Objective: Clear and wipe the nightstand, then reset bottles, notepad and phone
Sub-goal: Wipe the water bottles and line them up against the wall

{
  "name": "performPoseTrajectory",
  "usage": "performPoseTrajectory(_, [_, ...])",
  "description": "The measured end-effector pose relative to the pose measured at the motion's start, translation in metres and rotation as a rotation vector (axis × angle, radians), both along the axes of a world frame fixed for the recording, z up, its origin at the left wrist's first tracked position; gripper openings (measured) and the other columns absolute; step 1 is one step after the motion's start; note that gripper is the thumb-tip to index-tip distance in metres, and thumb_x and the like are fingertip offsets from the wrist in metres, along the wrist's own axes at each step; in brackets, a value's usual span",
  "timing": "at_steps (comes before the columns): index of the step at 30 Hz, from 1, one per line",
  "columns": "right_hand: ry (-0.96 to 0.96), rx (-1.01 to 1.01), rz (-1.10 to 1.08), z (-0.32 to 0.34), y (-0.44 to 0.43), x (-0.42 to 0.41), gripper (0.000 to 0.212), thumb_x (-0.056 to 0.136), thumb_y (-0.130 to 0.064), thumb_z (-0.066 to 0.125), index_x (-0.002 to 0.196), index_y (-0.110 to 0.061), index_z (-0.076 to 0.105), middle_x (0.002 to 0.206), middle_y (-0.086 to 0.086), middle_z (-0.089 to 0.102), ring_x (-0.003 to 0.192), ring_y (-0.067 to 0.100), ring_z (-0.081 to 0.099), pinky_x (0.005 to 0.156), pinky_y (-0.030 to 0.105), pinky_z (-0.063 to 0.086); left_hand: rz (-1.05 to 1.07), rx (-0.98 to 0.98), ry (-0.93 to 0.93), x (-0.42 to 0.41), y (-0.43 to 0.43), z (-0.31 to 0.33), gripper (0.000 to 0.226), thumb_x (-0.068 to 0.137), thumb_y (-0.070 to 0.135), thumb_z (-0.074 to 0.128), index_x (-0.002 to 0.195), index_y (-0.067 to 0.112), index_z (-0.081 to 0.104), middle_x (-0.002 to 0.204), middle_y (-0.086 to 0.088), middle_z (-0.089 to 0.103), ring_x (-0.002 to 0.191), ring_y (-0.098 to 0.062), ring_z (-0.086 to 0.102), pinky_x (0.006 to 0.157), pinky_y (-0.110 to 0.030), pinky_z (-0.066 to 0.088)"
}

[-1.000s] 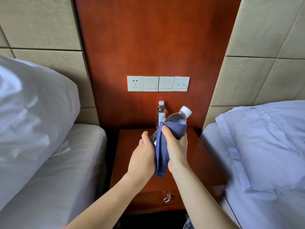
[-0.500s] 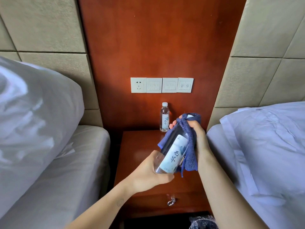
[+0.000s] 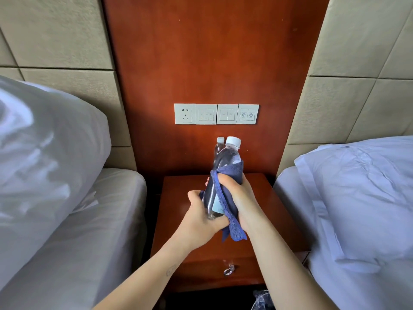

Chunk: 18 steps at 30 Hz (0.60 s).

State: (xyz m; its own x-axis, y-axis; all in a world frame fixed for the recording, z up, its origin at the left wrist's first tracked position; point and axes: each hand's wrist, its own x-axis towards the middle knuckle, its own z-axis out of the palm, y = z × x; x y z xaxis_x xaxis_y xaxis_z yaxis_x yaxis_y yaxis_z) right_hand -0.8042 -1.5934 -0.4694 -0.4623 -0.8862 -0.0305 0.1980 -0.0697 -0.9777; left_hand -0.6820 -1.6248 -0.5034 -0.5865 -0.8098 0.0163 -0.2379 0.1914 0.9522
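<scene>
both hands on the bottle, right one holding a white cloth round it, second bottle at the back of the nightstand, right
The cloth is dark blue, not white, as the head view shows. The rest holds: right hand holds it round the held bottle, left hand grips too, second bottle behind on the nightstand.

Setting: hotel twin bedroom.
Evidence: left bed [image 3: 93,220] and right bed [image 3: 348,220], both in white linen; one red-brown nightstand [image 3: 176,198] between them, with a metal drawer pull [image 3: 228,270]; beige padded wall panels [image 3: 55,30] behind each bed; wood panel [image 3: 212,52] carrying a plate row [image 3: 216,114] of one socket and three switch plates; small water bottle [image 3: 218,149] at the nightstand's rear.
</scene>
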Motion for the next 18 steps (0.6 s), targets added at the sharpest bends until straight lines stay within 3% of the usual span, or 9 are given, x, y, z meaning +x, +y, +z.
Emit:
performPoseTrajectory(3, [0.113, -0.077, -0.033, 0.002, 0.004, 0.0, 0.041, 0.073, -0.02, 0.075, 0.112, -0.023, 0.063, 0.098, 0.007, 0.073, 0.088, 0.024, 0.072, 0.077, 0.039, 0.06, -0.117, 0.03, -0.141, 0.014, -0.011, 0.019, 0.126, 0.046, 0.039, 0.076, 0.149, 0.025, 0.006, 0.138, -0.002, 0.028, 0.129, -0.013, 0.037, 0.107, -0.03, 0.038])
performPoseTrajectory(4, [0.167, -0.086, -0.02, 0.002, 0.007, -0.001, 0.041, 0.072, -0.018, 0.076, 0.11, -0.023, 0.063, 0.097, 0.007, 0.073, 0.088, 0.026, 0.072, 0.077, 0.039, 0.059, -0.106, 0.063, -0.062, 0.019, -0.018, 0.03, 0.122, 0.046, 0.036, 0.072, 0.151, 0.025, 0.011, 0.14, 0.001, 0.03, 0.132, -0.013, 0.035, 0.108, -0.029, 0.035])
performPoseTrajectory(6, [0.178, -0.104, 0.042, 0.003, 0.01, -0.003, 0.046, 0.064, -0.022, 0.078, 0.107, -0.027, 0.064, 0.098, 0.01, 0.072, 0.09, 0.035, 0.071, 0.081, 0.05, 0.058, -0.002, 0.044, 0.188, 0.025, -0.033, 0.059, 0.085, 0.058, 0.029, 0.063, 0.141, 0.027, 0.042, 0.139, 0.007, 0.046, 0.134, -0.01, 0.04, 0.104, -0.024, 0.034])
performPoseTrajectory(8, [0.182, -0.111, 0.13, 0.004, 0.013, -0.001, 0.048, 0.059, -0.026, 0.078, 0.105, -0.03, 0.064, 0.101, 0.013, 0.071, 0.09, 0.041, 0.069, 0.082, 0.059, 0.056, -0.037, 0.057, 0.313, 0.024, -0.038, 0.084, 0.048, 0.078, 0.037, 0.054, 0.125, 0.029, 0.058, 0.13, 0.011, 0.06, 0.128, -0.005, 0.049, 0.104, -0.026, 0.035])
performPoseTrajectory(9, [0.21, -0.118, 0.181, 0.005, 0.013, 0.001, 0.049, 0.06, -0.027, 0.079, 0.106, -0.03, 0.063, 0.101, 0.013, 0.071, 0.09, 0.04, 0.069, 0.082, 0.057, 0.056, -0.097, 0.079, 0.309, 0.019, -0.037, 0.093, 0.041, 0.085, 0.044, 0.051, 0.12, 0.028, 0.062, 0.124, 0.01, 0.065, 0.123, -0.005, 0.054, 0.103, -0.028, 0.037])
performPoseTrajectory(12, [0.278, -0.136, 0.252, 0.012, 0.016, 0.011, 0.049, 0.066, -0.023, 0.075, 0.113, -0.026, 0.061, 0.103, 0.005, 0.072, 0.094, 0.024, 0.07, 0.085, 0.041, 0.058, -0.105, -0.043, 0.189, 0.002, -0.026, 0.106, 0.038, 0.094, 0.042, 0.057, 0.112, 0.01, 0.068, 0.111, -0.004, 0.072, 0.105, -0.018, 0.067, 0.095, -0.037, 0.053])
performPoseTrajectory(14, [0.276, -0.124, 0.241, 0.011, 0.017, 0.015, 0.048, 0.067, -0.024, 0.073, 0.114, -0.023, 0.06, 0.103, 0.002, 0.071, 0.095, 0.019, 0.07, 0.083, 0.034, 0.058, -0.042, -0.07, 0.239, -0.005, -0.022, 0.106, 0.033, 0.094, 0.034, 0.059, 0.102, 0.005, 0.069, 0.103, -0.007, 0.074, 0.093, -0.019, 0.071, 0.085, -0.032, 0.057])
performPoseTrajectory(18, [0.158, -0.071, 0.318, 0.018, 0.019, 0.014, 0.045, 0.071, -0.021, 0.07, 0.114, -0.01, 0.061, 0.096, 0.012, 0.073, 0.083, 0.031, 0.071, 0.069, 0.038, 0.059, 0.091, 0.002, 0.387, -0.013, -0.021, 0.105, 0.023, 0.094, 0.027, 0.06, 0.08, 0.013, 0.07, 0.089, -0.008, 0.075, 0.069, -0.011, 0.067, 0.066, -0.024, 0.054])
